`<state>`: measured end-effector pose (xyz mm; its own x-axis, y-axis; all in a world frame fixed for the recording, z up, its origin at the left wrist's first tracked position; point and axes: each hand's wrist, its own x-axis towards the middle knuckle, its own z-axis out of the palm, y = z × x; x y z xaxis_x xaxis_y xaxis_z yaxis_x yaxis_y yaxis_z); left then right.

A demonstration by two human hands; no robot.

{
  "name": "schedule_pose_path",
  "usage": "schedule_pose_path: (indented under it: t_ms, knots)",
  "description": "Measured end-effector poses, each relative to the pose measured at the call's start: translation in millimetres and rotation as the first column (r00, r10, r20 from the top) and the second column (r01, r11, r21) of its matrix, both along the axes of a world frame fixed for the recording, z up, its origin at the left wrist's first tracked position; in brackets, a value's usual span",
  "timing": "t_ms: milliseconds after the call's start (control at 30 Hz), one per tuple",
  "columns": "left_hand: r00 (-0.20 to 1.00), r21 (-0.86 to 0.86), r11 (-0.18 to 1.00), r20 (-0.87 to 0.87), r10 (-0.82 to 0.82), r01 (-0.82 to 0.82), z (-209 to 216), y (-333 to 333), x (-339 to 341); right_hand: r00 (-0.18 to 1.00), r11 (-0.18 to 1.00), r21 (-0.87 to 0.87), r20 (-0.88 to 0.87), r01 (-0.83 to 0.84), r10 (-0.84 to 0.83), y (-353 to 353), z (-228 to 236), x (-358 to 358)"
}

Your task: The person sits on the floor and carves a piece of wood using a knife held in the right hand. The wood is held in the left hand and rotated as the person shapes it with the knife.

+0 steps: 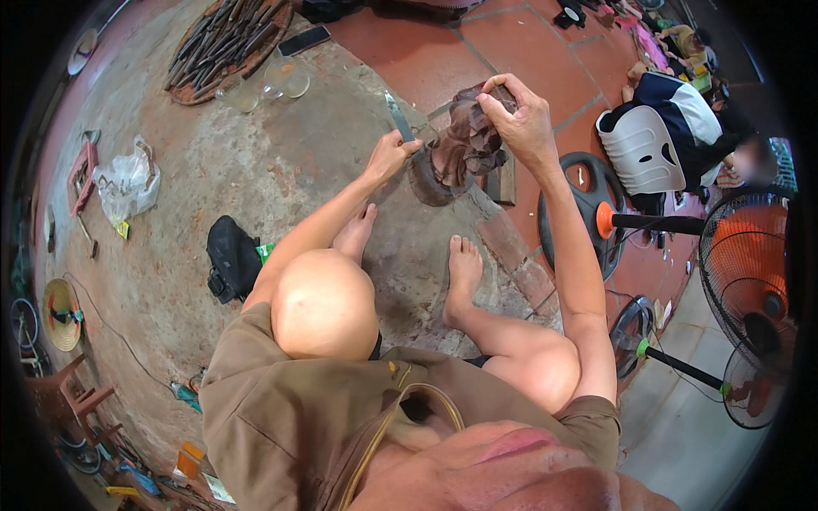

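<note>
A dark brown carved wooden figure [460, 152] with deep folds stands on a round base on the floor ahead of my feet. My right hand [524, 123] is closed on its upper end, thumb and fingers gripping the top. Beside the carving on the left, my left hand [393, 157] is closed around a flat, narrow metal blade [397, 117] that points up and away. The blade appears apart from the wood. Whether it has a handle inside my fist is hidden.
Many carving tools lie in a round tray [181, 95] at the far left, near a phone [304, 41] and clear glasses [292, 78]. A black bag [232, 258] and a plastic bag [128, 183] lie left. Standing fans [754, 272] and a white-and-navy bundle [648, 140] are right.
</note>
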<state>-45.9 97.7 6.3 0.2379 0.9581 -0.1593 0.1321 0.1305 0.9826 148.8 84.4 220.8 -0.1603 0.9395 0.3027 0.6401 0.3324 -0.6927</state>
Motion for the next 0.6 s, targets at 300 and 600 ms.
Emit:
schedule_pose_path:
  t_ms: [300,600]
  knots:
    - [0.964,-0.169,0.985,0.256,0.068,-0.025,0,25,-2,1.0,1.0,0.004,-0.002,0.023,-0.023,0,1,-2]
    - [1.0,-0.054,0.998,0.017,-0.009,0.01,14,-5,-4,0.999,0.999,0.0,-0.002,0.037,-0.037,3,-1,-2]
